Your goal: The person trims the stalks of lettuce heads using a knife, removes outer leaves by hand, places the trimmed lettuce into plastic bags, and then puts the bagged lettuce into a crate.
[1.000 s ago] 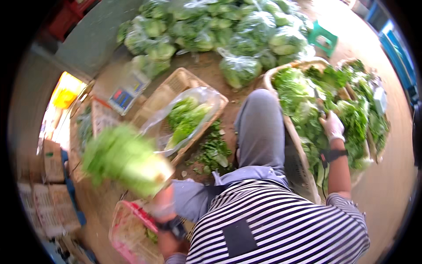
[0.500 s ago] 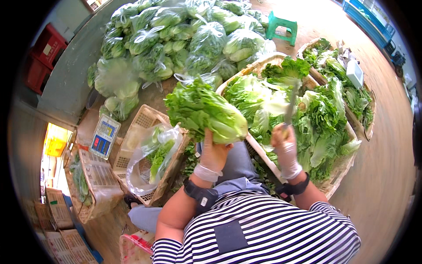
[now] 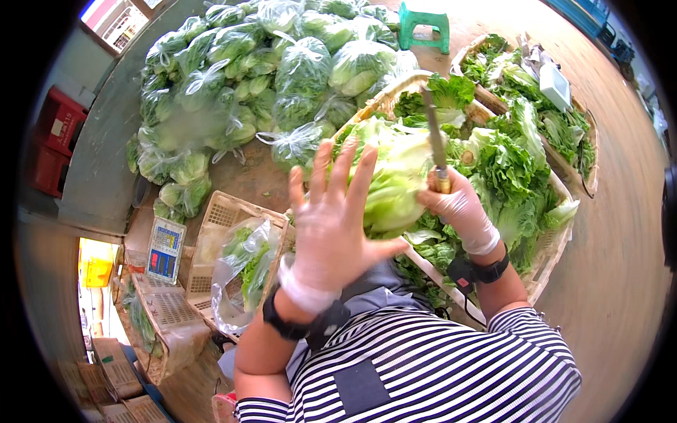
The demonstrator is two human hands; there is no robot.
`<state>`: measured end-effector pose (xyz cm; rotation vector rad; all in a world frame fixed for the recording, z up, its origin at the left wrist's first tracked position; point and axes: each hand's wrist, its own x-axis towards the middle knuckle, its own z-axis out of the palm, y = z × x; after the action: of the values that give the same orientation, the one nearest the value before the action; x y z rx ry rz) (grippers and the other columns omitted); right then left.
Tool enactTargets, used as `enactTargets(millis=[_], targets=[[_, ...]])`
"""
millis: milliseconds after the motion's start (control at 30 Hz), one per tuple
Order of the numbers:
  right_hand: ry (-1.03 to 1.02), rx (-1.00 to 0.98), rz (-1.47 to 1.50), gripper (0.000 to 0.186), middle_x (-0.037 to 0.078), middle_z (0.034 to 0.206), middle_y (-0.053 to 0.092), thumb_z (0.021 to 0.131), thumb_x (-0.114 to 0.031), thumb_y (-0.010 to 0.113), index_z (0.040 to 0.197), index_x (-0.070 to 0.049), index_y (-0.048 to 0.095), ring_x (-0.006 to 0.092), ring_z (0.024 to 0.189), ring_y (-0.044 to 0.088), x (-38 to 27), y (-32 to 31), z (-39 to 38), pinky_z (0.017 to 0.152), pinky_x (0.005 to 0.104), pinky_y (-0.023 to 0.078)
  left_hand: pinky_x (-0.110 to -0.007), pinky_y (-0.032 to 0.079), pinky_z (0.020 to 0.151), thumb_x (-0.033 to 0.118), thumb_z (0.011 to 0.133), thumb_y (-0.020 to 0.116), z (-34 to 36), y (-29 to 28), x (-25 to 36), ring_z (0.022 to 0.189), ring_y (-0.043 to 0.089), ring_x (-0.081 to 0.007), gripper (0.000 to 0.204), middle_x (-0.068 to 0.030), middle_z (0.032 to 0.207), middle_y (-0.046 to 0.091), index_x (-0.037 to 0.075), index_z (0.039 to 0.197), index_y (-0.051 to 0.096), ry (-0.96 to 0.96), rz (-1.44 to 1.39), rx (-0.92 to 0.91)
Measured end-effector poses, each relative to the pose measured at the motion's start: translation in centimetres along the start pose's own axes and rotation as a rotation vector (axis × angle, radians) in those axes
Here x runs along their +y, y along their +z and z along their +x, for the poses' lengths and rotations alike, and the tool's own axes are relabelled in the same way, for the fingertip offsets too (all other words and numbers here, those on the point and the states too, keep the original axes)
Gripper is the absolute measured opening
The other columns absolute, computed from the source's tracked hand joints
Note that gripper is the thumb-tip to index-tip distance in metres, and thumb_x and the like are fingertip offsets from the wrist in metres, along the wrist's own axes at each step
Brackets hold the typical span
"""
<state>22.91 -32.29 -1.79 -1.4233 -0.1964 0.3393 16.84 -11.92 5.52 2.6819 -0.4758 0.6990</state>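
The left hand [image 3: 331,236] is spread wide, its palm down and fingers fanned apart, with nothing in its grasp; it is in front of a pale green head of lettuce [image 3: 396,187], and whether the thumb touches the leaves I cannot tell. The right hand [image 3: 460,211] is closed around the yellowish handle of a knife [image 3: 434,130], whose blade points up and away from the body. The lettuce lies between the two hands, its right side close against the knife hand, over the near left edge of a big basket [image 3: 446,285] heaped with loose lettuce leaves [image 3: 504,166]. Both hands wear thin, see-through gloves, and a dark band [image 3: 285,321] sits on the left wrist, another [image 3: 491,271] on the right. Beyond the big basket, a second basket [image 3: 593,166] holds more greens and a white box-like thing [image 3: 555,86]. To the left, a plastic crate [image 3: 209,229] contains a clear bag [image 3: 227,310] with lettuce inside, and a scale [image 3: 166,250] is just beside it. Farther off is a large pile of bagged lettuce [image 3: 303,74], with a green stool [image 3: 424,25] near its right end. The person's striped shirt [image 3: 451,359] fills the lower part of the view.
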Motion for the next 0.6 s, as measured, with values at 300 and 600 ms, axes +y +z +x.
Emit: enactTargets(millis=[300, 600], targets=[[-0.194, 0.109, -0.781, 0.027, 0.009, 0.072, 0.062, 0.087, -0.028, 0.063, 0.104, -0.007, 0.06, 0.0196, 0.061, 0.062, 2.0, -1.8, -2.5, 0.057, 0.0304, 0.048, -0.026, 0.046, 0.083, 0.018, 0.067, 0.082, -4.0, 9.3, -4.7, 0.092, 0.055, -0.0108, 0.062, -0.0037, 0.104, 0.059, 0.002, 0.118, 0.05, -0.723, -1.363, -0.57], [-0.291, -0.085, -0.989, 0.018, 0.011, 0.072, 0.061, 0.08, -0.023, 0.065, 0.089, -0.009, 0.059, 0.0307, 0.064, 0.061, 3.3, -2.3, -4.3, 0.054, 0.0375, 0.048, -0.029, 0.048, 0.083, 0.023, 0.064, 0.083, -3.5, 9.8, -2.3, 0.093, 0.06, -0.0149, 0.062, -0.0095, 0.104, 0.063, 0.003, 0.114, 0.051, -0.663, -1.03, -0.551]])
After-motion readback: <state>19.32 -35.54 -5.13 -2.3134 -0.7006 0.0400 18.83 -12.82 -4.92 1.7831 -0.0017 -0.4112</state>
